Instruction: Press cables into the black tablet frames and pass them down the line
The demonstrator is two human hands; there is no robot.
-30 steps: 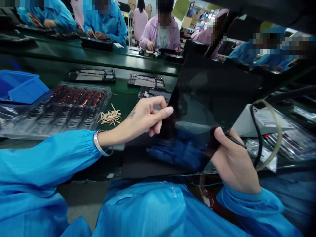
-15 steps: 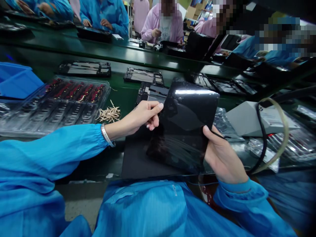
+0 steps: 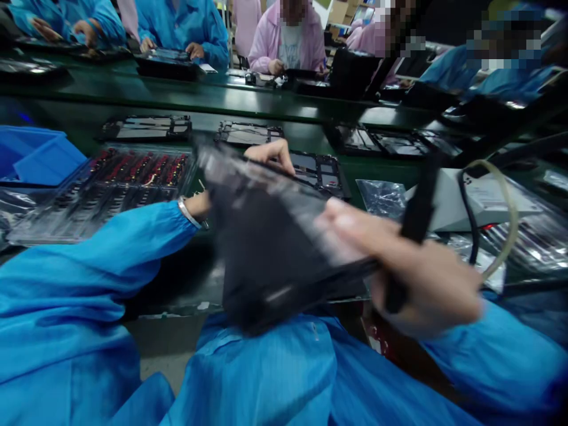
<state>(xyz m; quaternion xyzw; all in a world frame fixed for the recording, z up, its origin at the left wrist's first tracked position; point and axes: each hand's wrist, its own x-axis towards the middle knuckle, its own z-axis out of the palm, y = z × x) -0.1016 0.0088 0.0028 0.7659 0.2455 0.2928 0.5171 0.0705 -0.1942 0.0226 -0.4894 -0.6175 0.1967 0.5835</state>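
Note:
A dark, tablet-sized glossy panel (image 3: 266, 236) is tilted in front of me and smeared by motion. Its lower part looks matte black, and a shiny strip runs along its upper side. My right hand (image 3: 412, 266) grips its right end, thumb and finger on top. A blurred black stick-like tool (image 3: 419, 201) also passes through that hand. Behind the upper edge of the panel, my left hand (image 3: 270, 155) shows only curled fingers; what they hold is hidden. Just beyond, an opened tablet body (image 3: 322, 171) with exposed inner parts lies on the green bench.
At left are a clear tray (image 3: 128, 183) of small red-and-black parts and a blue bin (image 3: 44, 157). More opened tablet bodies (image 3: 146, 127) line the bench. A plastic bag (image 3: 381, 198) and a grey device (image 3: 483, 198) with looped tubing are right. Co-workers sit opposite.
The panel has swung from facing me upright to a tilted, lower position further left. My right hand has moved inward with it, and my left fingers have gone behind its top edge.

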